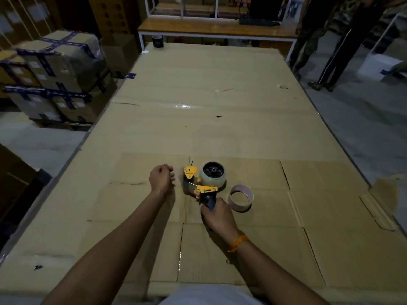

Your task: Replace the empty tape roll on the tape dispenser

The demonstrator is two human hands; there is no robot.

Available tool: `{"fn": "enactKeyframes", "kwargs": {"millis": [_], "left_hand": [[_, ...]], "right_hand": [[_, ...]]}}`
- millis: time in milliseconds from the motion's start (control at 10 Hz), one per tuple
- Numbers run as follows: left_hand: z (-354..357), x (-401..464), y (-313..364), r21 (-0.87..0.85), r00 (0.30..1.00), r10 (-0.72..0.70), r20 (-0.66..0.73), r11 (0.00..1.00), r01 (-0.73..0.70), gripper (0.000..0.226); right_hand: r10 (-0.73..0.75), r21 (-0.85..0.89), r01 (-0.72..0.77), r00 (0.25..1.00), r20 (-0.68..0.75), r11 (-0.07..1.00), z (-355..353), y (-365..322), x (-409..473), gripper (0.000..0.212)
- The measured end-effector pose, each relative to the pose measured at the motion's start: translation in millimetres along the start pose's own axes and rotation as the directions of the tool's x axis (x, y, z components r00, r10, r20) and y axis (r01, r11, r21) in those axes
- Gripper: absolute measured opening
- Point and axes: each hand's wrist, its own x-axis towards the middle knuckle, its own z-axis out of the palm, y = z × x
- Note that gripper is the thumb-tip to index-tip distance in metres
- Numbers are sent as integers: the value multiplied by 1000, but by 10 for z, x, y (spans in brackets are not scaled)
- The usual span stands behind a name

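the tape dispenser lies on its side on the cardboard-covered bench, toward the near edge and roughly midway between the left and right edges. a full clear tape roll already sits on its hub, and the empty cardboard core stands just beside it on the right, close to the handle.

the right hand has its grip clenched around the dark handle of the dispenser, pinning it down. the left hand hovers just left of the yellow front plate with its fingers pinched together — it looks as if it may be holding the loose tape end, but clear film doesn't show in this light, so i cannot tell what, if anything, is in that grip.

by my guess the dispenser is light but rigid, metal plates and a plastic handle, so the handle is the sensible place to hold it. the toothed cutter at the front is the part to keep fingers off. the tape itself is thin and sticky — it will cling to skin or fold onto itself, best taken by the very end. the spent core is featherweight and easily crushed.
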Motion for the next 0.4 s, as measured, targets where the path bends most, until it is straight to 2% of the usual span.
{"fn": "enactKeyframes", "kwargs": {"millis": [100, 200, 300, 400], "left_hand": [[-116, -31, -45, 127, 992, 45, -119, 992, -30, 33], [-205, -20, -112, 255, 984, 118, -135, 964, -81, 37], [-248, -56, -175, 311, 983, 173, -68, 939, -144, 32], [-268, -79, -196, 330, 969, 249, 9, 914, -238, 34]], "right_hand": [[12, -68, -10, 999, 35, 998, 110, -14, 0, 40], [-17, -162, 34, 995, 103, 986, 73, -54, 41, 48], [-47, -300, 103, 981, 188, 948, -72, -113, 45, 48], [-99, -429, 152, 985, 143, 891, -222, -213, 53, 57]]}}
